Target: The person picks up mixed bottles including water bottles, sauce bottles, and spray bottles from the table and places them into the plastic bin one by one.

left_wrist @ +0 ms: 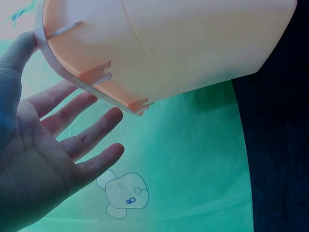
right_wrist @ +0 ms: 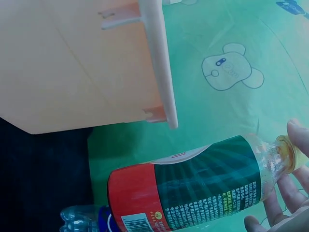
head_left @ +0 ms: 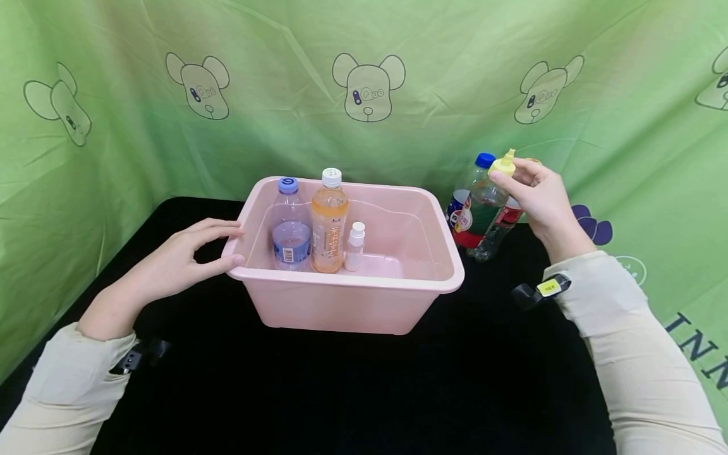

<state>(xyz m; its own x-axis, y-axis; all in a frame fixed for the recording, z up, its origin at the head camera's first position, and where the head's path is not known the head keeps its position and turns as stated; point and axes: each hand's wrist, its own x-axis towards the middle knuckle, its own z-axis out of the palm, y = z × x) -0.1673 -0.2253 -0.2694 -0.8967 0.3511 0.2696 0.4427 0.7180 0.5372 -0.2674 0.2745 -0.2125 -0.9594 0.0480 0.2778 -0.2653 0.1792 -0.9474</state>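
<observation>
A green curtain (head_left: pixel 273 148) printed with cartoon animal heads hangs at the back and sides, and a black cloth (head_left: pixel 364 392) covers the table. On it, in the middle, stands a pink tub (head_left: pixel 341 308). My left hand (head_left: pixel 170 262) is at its left end, the fingers spread wide and fairly straight, with thumb and fingertips touching the rim; I am not wrapped tightly around it.

My right hand (head_left: pixel 537 199) is well over to the right of the tub, thumb and fingers pinched narrow around the yellow cap (head_left: pixel 503 167) of a clear bottle (head_left: pixel 483 215). That bottle has a green and red label and leans, its top toward me at the right and its base toward the tub, outside the wall. I cannot tell whether its base is off the cloth.

Close behind what I hold are a bottle with a blue cap (head_left: pixel 459 202) and a bottle with a red label (head_left: pixel 509 215), both partly hidden.

Inside the tub, toward its left half, three bottles stand upright: a water bottle (head_left: pixel 291 237) with a blue lid, an orange drink (head_left: pixel 328 230) with a white lid, and a small white-topped bottle (head_left: pixel 355 249) just beside it.
</observation>
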